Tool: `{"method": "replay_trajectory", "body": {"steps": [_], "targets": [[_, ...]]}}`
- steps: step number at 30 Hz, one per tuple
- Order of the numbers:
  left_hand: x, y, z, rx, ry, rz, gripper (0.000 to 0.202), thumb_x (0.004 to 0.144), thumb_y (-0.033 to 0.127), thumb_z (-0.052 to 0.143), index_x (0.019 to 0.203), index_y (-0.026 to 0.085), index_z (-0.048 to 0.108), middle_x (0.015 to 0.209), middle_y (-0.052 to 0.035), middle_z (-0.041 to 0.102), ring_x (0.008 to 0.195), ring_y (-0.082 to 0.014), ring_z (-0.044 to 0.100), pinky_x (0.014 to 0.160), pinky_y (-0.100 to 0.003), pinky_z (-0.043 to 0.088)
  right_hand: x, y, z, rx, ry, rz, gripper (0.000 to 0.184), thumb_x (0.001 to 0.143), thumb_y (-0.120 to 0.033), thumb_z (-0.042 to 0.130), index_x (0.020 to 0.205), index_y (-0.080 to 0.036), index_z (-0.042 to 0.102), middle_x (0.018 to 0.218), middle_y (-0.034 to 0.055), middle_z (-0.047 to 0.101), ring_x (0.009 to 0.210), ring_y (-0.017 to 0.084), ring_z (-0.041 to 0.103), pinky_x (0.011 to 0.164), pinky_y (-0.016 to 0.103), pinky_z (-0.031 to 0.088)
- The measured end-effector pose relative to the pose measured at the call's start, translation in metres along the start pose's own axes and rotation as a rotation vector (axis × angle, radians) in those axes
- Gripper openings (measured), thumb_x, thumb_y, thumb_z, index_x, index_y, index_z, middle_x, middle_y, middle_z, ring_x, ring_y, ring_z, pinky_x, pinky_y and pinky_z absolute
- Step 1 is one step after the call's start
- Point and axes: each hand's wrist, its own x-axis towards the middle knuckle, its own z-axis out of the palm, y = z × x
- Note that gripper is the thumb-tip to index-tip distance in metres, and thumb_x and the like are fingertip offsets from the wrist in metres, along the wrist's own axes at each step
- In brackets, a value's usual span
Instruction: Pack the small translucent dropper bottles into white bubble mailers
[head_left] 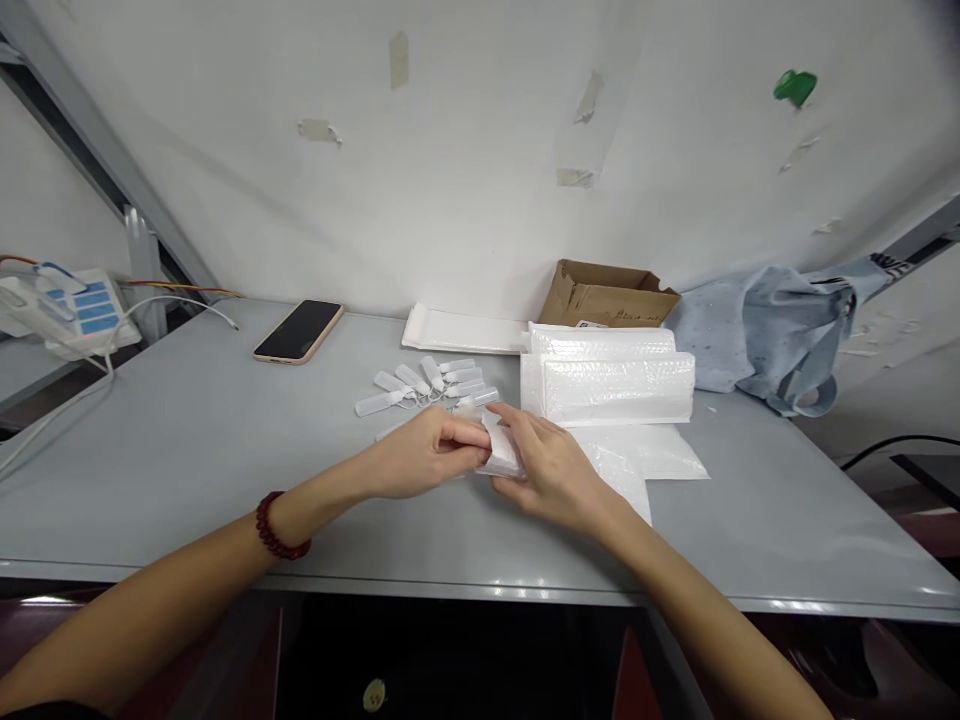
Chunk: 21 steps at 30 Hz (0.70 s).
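Both hands meet near the middle of the table. A white bubble mailer [504, 456] lies between them, with part of it covered by my right hand [559, 468], whose fingers and thumb grip it from the right. My left hand [424, 455] is closed, fingers pressed together against the mailer's left end; the fingertips are partly hidden there. Just behind the hands, several small translucent plastic squeeze bottles [411, 378] with thin loops lie loosely grouped. More white bubble mailers [619, 388] are piled right behind my right hand, some overlapping.
A long white padded packet [465, 331] lies along the wall beside an open cardboard box [607, 293]. Light blue cloth [757, 330] is heaped at the right. A phone [298, 331] rests at the back left, near a power strip [86, 312] and white cable [111, 370].
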Motion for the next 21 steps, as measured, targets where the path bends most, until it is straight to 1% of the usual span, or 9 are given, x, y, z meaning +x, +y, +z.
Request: {"method": "replay_trajectory", "body": {"steps": [3, 5, 6, 7, 9, 12, 15, 18, 21], "targets": [[-0.002, 0.001, -0.014, -0.025, 0.192, -0.024, 0.021, 0.079, 0.027, 0.054, 0.09, 0.019, 0.071, 0.088, -0.0022, 0.07, 0.085, -0.0178, 0.062, 0.074, -0.027, 0.05, 0.001, 0.002, -0.004, -0.003, 0.02, 0.027, 0.065, 0.073, -0.021, 0.052, 0.133, -0.018, 0.027, 0.119, 0.0156, 0.058, 0.104, 0.028, 0.058, 0.082, 0.044, 0.049], [-0.001, -0.001, -0.021, 0.004, 0.346, -0.046, 0.029, 0.078, 0.032, 0.058, 0.1, 0.018, 0.068, 0.1, -0.0052, 0.068, 0.09, -0.0194, 0.061, 0.077, -0.029, 0.051, 0.001, 0.004, -0.007, -0.005, 0.039, 0.046, 0.065, 0.074, -0.022, 0.053, 0.133, -0.018, 0.026, 0.117, 0.0148, 0.058, 0.104, 0.029, 0.057, 0.081, 0.044, 0.049], [0.0, -0.002, -0.023, 0.024, 0.381, -0.061, 0.033, 0.076, 0.035, 0.06, 0.104, 0.017, 0.066, 0.103, -0.0062, 0.067, 0.089, -0.0195, 0.06, 0.075, -0.03, 0.051, 0.001, 0.005, -0.008, -0.006, 0.048, 0.051, 0.065, 0.074, -0.022, 0.053, 0.133, -0.019, 0.026, 0.116, 0.0144, 0.057, 0.103, 0.029, 0.057, 0.081, 0.045, 0.049], [0.001, -0.003, -0.023, 0.033, 0.377, -0.083, 0.036, 0.074, 0.036, 0.062, 0.105, 0.017, 0.065, 0.103, -0.0065, 0.066, 0.086, -0.019, 0.06, 0.071, -0.029, 0.051, 0.001, 0.005, -0.008, -0.007, 0.058, 0.052, 0.065, 0.073, -0.022, 0.053, 0.133, -0.019, 0.026, 0.116, 0.0141, 0.057, 0.103, 0.029, 0.057, 0.081, 0.045, 0.049], [0.004, -0.006, -0.019, -0.008, 0.26, -0.149, 0.036, 0.073, 0.037, 0.062, 0.103, 0.017, 0.064, 0.095, -0.0052, 0.066, 0.074, -0.0166, 0.059, 0.061, -0.027, 0.049, 0.001, 0.005, -0.007, -0.017, 0.07, 0.044, 0.066, 0.073, -0.023, 0.054, 0.133, -0.019, 0.026, 0.114, 0.0136, 0.056, 0.102, 0.029, 0.056, 0.08, 0.045, 0.049], [0.008, -0.009, -0.006, -0.101, 0.089, -0.228, 0.017, 0.073, 0.032, 0.058, 0.076, 0.016, 0.062, 0.064, 0.0004, 0.059, 0.054, -0.0126, 0.052, 0.047, -0.023, 0.039, 0.002, 0.002, -0.003, -0.061, 0.064, 0.019, 0.069, 0.073, -0.026, 0.056, 0.134, -0.017, 0.026, 0.113, 0.0142, 0.054, 0.1, 0.029, 0.054, 0.081, 0.046, 0.049], [0.01, -0.01, 0.005, -0.136, 0.132, -0.272, 0.014, 0.067, 0.021, 0.057, 0.057, 0.018, 0.048, 0.05, 0.0037, 0.048, 0.047, -0.0114, 0.048, 0.043, -0.023, 0.033, 0.002, -0.003, 0.002, -0.155, 0.049, -0.024, 0.077, 0.071, -0.032, 0.06, 0.136, -0.01, 0.025, 0.12, 0.0201, 0.051, 0.11, 0.033, 0.048, 0.088, 0.051, 0.045], [0.01, -0.01, 0.008, -0.202, 0.121, -0.344, 0.007, 0.068, 0.021, 0.054, 0.062, 0.018, 0.052, 0.049, 0.0024, 0.054, 0.043, -0.0149, 0.053, 0.04, -0.025, 0.036, 0.001, -0.008, 0.007, -0.318, 0.064, -0.044, 0.084, 0.073, -0.037, 0.061, 0.139, -0.004, 0.023, 0.136, 0.0281, 0.039, 0.128, 0.041, 0.033, 0.098, 0.06, 0.033], [0.011, -0.012, 0.003, -0.247, 0.102, -0.403, 0.008, 0.07, 0.024, 0.053, 0.066, 0.018, 0.056, 0.052, -0.0009, 0.061, 0.043, -0.0191, 0.059, 0.038, -0.026, 0.041, -0.002, -0.014, 0.014, -0.48, 0.065, -0.051, 0.071, 0.081, -0.025, 0.051, 0.141, -0.001, 0.023, 0.146, 0.0294, 0.026, 0.137, 0.041, 0.02, 0.101, 0.063, 0.028]]}}
